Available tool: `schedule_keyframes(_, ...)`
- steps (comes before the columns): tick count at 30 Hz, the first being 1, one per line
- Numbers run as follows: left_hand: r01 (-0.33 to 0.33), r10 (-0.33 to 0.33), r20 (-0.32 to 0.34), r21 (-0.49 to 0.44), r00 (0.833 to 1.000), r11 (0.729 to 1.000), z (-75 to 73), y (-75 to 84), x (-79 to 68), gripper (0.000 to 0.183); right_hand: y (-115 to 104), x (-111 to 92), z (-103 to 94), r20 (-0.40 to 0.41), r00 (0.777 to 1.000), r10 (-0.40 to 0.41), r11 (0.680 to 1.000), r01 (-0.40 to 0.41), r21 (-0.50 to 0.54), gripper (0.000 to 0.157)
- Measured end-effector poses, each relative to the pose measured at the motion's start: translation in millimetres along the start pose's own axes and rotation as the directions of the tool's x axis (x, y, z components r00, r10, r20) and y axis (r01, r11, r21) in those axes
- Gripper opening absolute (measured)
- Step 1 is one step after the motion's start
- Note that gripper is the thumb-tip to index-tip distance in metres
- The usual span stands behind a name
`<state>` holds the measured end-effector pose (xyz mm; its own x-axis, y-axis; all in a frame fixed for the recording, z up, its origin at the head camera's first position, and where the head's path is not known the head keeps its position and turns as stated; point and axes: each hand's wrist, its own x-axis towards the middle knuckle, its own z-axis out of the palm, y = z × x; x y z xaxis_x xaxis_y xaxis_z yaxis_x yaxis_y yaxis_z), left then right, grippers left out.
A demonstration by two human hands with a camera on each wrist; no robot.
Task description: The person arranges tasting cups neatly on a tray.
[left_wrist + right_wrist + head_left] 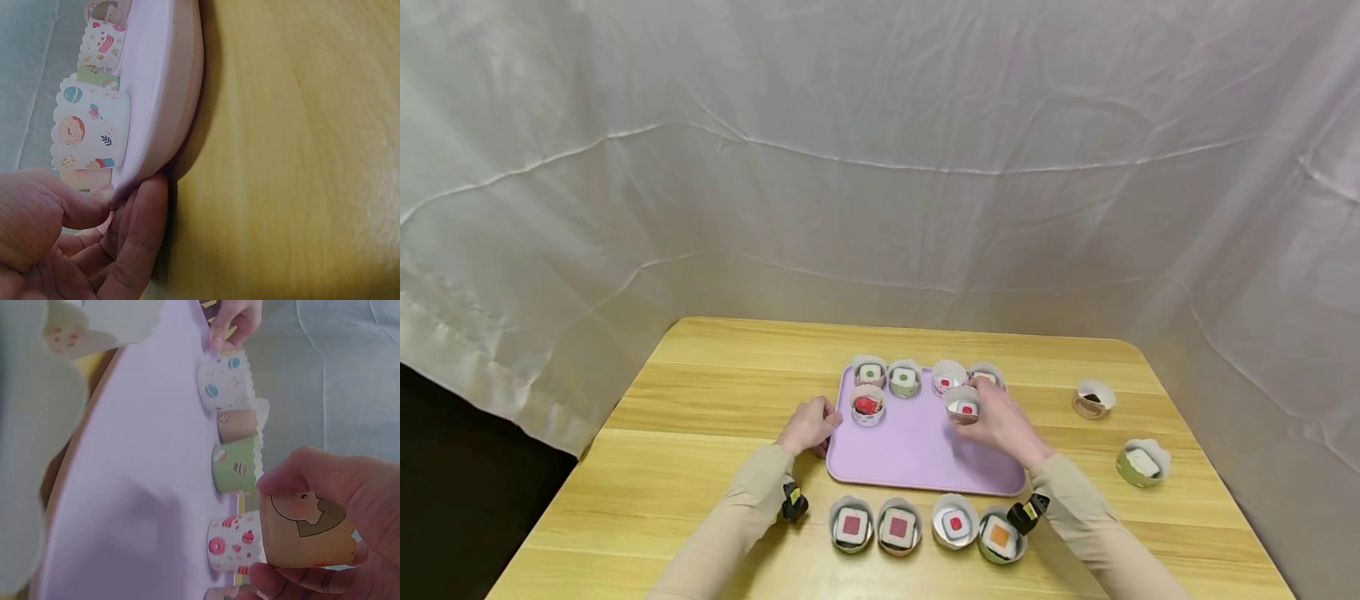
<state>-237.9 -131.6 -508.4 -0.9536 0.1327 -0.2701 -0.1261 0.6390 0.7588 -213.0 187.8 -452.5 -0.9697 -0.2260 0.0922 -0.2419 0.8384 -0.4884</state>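
Note:
My left hand [808, 425] pinches the left edge of a lilac tray [895, 458], thumb on top and fingers beneath the rim in the left wrist view. In my right hand [1003, 425] is a brown paper baking cup [306, 534] with a cartoon animal print, held over the right part of the tray. Inside it lies a toy sushi piece [964, 407] with a red centre. Along the tray's back stand a green cup [904, 387], a pink cup [870, 384] and a white cup [948, 388]. A cup with orange-centred sushi [987, 370] is partly hidden behind my right hand. A white cup with red-topped sushi [868, 417] stands at left.
Several filled cups line the wooden table's front, among them a silvery-lined cup [955, 542] and a green cup with orange-centred sushi [1002, 557]. At the right stand a brown cup [1088, 410] and another green cup [1135, 475]. A pale curtain [880, 208] surrounds the table.

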Motion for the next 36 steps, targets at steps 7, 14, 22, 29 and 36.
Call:
schedule_keyframes(7,0.003,-0.003,0.000,-0.009,1.000,1.000,0.0,0.1,0.0,0.016,-10,12,4.4,0.023,1.000,0.003,1.000,-0.003,-0.006,0.062)
schedule_keyframes(14,-0.007,0.007,-0.006,-0.001,1.000,1.000,0.1,-0.1,0.7,0.016,-20,23,11.4,0.054,0.999,0.002,1.000,-0.003,0.016,0.060)
schedule_keyframes(22,-0.013,0.014,-0.014,0.018,1.000,1.000,0.5,-0.7,0.1,0.016,-30,33,22.6,0.079,0.997,-0.015,1.000,0.016,-0.013,0.065)
schedule_keyframes(29,-0.008,0.008,-0.010,0.010,1.000,1.000,0.1,-1.4,-0.4,0.016,-39,39,31.9,0.104,0.995,-0.007,1.000,0.005,0.016,0.067)
schedule_keyframes(36,-0.006,0.006,-0.010,0.024,1.000,1.000,0.1,-1.3,-0.1,0.016,-44,42,38.4,0.125,0.992,-0.002,0.998,-0.005,0.055,0.074)
